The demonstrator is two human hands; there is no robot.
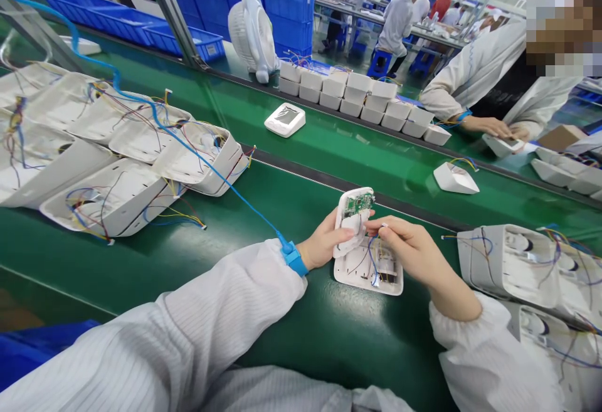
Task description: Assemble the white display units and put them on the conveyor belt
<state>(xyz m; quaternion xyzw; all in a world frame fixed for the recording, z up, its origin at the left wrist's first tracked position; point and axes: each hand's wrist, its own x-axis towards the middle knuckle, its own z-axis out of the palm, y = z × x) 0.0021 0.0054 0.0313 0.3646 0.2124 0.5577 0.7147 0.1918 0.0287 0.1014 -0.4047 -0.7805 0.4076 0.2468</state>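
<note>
My left hand, with a blue strap on its wrist, grips a white panel that stands tilted up, a green circuit board on its inner face. Directly below the panel lies an open white housing with blue, yellow and dark wires and a round part inside. My right hand pinches a small white connector between thumb and fingers, just right of the panel and above the housing.
Stacked white housings with loose wires sit at left and right. A conveyor runs behind, carrying a finished-looking white unit and a housing. Beyond are a fan, blue bins and a person's hands. A blue cord crosses the left side.
</note>
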